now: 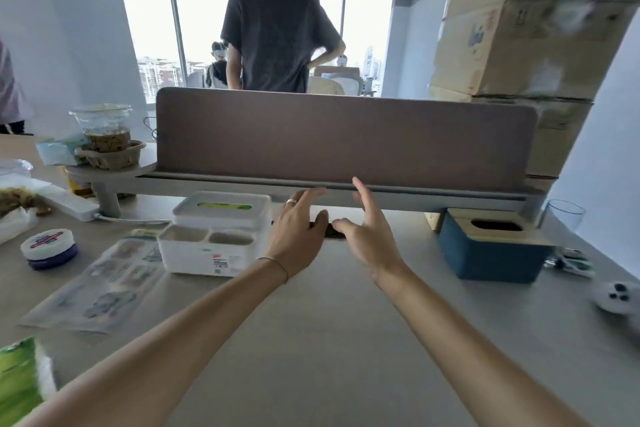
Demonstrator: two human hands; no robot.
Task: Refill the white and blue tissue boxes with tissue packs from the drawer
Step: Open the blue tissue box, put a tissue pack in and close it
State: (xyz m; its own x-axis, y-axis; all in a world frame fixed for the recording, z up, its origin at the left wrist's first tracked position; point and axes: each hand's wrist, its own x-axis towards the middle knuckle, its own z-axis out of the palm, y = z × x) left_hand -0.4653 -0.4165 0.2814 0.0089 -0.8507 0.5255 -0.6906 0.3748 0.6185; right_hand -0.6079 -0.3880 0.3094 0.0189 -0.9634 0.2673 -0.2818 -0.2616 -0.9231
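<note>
The white tissue box (214, 236) stands on the desk left of centre, with green showing through its top slot and two small compartments in front. The blue tissue box (491, 256) with a wooden lid and a dark oval slot stands at the right. A green tissue pack (19, 381) lies at the lower left edge. My left hand (298, 236) is just right of the white box, fingers spread, holding nothing. My right hand (367, 236) hovers open beside it, between the two boxes. A small dark object (334, 232) lies on the desk partly behind both hands.
A brown desk divider (346, 139) runs across the back; a person in a dark T-shirt (277, 38) stands behind it. Cardboard boxes (519, 28) stack at right. A jar (48, 248), printed plastic sheets (104, 284), a power strip (69, 203), food containers (107, 139) and a glass (564, 215) crowd the desk.
</note>
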